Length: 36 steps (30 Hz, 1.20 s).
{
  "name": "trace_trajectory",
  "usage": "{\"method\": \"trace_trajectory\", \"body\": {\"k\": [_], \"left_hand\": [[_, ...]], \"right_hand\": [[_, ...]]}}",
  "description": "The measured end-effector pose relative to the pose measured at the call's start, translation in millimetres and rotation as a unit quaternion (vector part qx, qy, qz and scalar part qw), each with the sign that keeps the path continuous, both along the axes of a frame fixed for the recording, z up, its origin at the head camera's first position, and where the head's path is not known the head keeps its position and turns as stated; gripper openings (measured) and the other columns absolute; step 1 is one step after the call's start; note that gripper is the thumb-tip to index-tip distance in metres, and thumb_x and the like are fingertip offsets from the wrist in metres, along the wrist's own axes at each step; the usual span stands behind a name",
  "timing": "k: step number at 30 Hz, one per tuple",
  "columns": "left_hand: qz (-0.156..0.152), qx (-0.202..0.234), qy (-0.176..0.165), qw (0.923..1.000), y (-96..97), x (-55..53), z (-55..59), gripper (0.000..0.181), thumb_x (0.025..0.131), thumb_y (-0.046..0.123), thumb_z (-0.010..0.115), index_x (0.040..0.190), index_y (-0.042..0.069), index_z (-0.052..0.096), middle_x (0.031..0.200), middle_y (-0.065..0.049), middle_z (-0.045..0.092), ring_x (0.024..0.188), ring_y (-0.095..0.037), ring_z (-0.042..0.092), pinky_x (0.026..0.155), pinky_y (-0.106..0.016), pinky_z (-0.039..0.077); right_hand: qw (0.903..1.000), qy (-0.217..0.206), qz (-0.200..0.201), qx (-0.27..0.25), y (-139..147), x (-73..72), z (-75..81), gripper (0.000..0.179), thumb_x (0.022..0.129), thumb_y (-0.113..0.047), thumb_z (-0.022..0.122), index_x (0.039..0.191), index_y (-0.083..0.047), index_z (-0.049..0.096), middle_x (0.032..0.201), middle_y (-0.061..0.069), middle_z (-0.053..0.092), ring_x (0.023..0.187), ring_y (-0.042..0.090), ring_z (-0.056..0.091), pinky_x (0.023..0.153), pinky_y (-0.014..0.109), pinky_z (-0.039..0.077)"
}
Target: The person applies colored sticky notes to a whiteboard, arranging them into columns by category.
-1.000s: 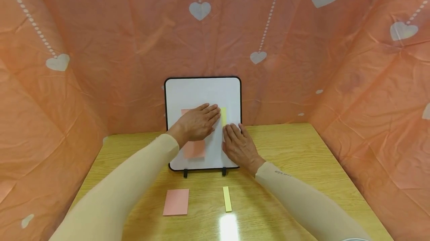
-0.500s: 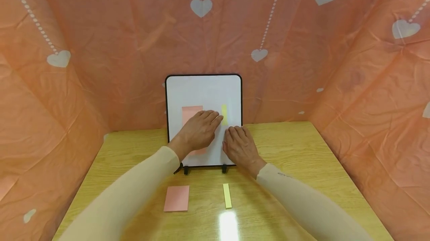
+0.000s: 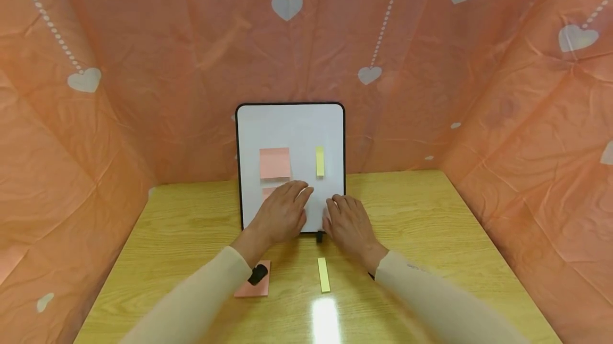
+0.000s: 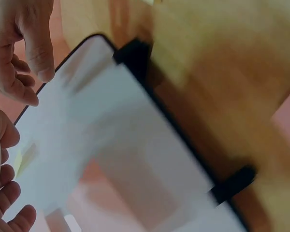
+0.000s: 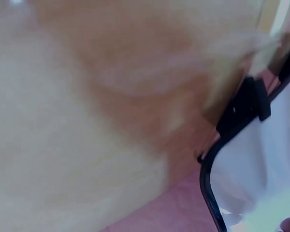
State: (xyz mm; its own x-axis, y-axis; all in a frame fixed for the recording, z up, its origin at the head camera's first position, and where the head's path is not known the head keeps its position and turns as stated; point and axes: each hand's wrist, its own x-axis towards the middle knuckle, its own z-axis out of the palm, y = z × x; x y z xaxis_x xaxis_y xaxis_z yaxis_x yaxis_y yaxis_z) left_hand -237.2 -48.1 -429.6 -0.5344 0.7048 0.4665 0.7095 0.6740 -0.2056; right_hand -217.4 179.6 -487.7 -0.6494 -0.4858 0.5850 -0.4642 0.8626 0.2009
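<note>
A white board (image 3: 301, 125) with a black frame stands upright. Two pink sticky notes are on its left half: the upper one (image 3: 274, 162) shows whole, the lower one (image 3: 268, 193) is mostly behind my left hand (image 3: 280, 213). A narrow yellow sticky note (image 3: 320, 161) is on the right half. My left hand, loosely bent, is in front of the board's lower middle and holds nothing. My right hand (image 3: 351, 227) is in front of its lower right corner, also holding nothing. The left wrist view shows both hands, with the right hand's thumb (image 4: 38, 53) hanging loosely.
On the wooden table (image 3: 407, 211) before the board lie a pink sticky-note pad (image 3: 262, 289), partly covered by my left wrist, and a narrow yellow pad (image 3: 323, 276). Black feet (image 4: 234, 183) hold the board. An orange cloth (image 3: 201, 78) with hearts surrounds the table.
Both hands have drawn down and back from the board's middle, uncovering the upper pink note and the yellow note. The left forearm now overlaps the pink pad.
</note>
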Motion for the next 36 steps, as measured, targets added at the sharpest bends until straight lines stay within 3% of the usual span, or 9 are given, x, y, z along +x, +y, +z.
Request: {"method": "trace_trajectory", "body": {"k": [8, 19, 25, 30, 36], "left_hand": [[0.003, 0.044, -0.052, 0.9977, -4.4, 30.5, -26.2, 0.05, 0.094, 0.015, 0.075, 0.14, -0.001, 0.062, 0.14, -0.016, 0.063, 0.132, -0.031, 0.061, 0.117, -0.041, 0.05], [0.035, 0.034, -0.156, 0.9866, 0.4, 67.8, -57.7, 0.048, 0.102, 0.019, 0.064, 0.146, 0.001, 0.059, 0.15, -0.012, 0.058, 0.141, -0.028, 0.055, 0.122, -0.04, 0.044], [0.025, -0.016, -0.186, 0.9821, 3.2, 82.6, -70.7, 0.047, 0.105, 0.024, 0.061, 0.148, 0.004, 0.058, 0.152, -0.009, 0.057, 0.143, -0.025, 0.053, 0.122, -0.039, 0.044], [0.012, -0.061, -0.223, 0.9729, 2.8, 94.2, -78.5, 0.048, 0.109, 0.026, 0.052, 0.153, 0.007, 0.054, 0.157, -0.007, 0.054, 0.147, -0.024, 0.05, 0.124, -0.038, 0.042], [-0.015, -0.096, -0.219, 0.9708, 1.5, 97.7, -83.7, 0.051, 0.11, 0.028, 0.048, 0.157, 0.008, 0.05, 0.162, -0.006, 0.05, 0.152, -0.021, 0.045, 0.127, -0.035, 0.037]], "right_hand": [[0.9992, -0.033, 0.014, -0.018, 7.7, 28.4, -11.9, 0.04, 0.094, -0.026, 0.077, 0.122, 0.001, 0.069, 0.116, 0.015, 0.068, 0.106, 0.034, 0.065, 0.092, 0.048, 0.058], [0.9962, -0.078, 0.034, -0.016, 10.3, 60.3, -23.0, 0.039, 0.091, -0.026, 0.081, 0.12, -0.004, 0.068, 0.118, 0.011, 0.069, 0.111, 0.031, 0.065, 0.098, 0.047, 0.057], [0.9957, -0.081, 0.043, -0.007, 9.5, 73.9, -27.0, 0.036, 0.09, -0.028, 0.081, 0.116, -0.005, 0.07, 0.116, 0.009, 0.07, 0.109, 0.029, 0.066, 0.097, 0.045, 0.057], [0.9937, -0.094, 0.059, 0.017, 11.4, 85.2, -29.7, 0.035, 0.091, -0.031, 0.081, 0.114, -0.006, 0.072, 0.114, 0.008, 0.071, 0.106, 0.026, 0.064, 0.101, 0.044, 0.056], [0.9875, -0.123, 0.084, 0.053, 13.2, 97.6, -33.6, 0.036, 0.092, -0.035, 0.08, 0.114, -0.007, 0.073, 0.114, 0.004, 0.07, 0.107, 0.022, 0.063, 0.101, 0.04, 0.056]]}}
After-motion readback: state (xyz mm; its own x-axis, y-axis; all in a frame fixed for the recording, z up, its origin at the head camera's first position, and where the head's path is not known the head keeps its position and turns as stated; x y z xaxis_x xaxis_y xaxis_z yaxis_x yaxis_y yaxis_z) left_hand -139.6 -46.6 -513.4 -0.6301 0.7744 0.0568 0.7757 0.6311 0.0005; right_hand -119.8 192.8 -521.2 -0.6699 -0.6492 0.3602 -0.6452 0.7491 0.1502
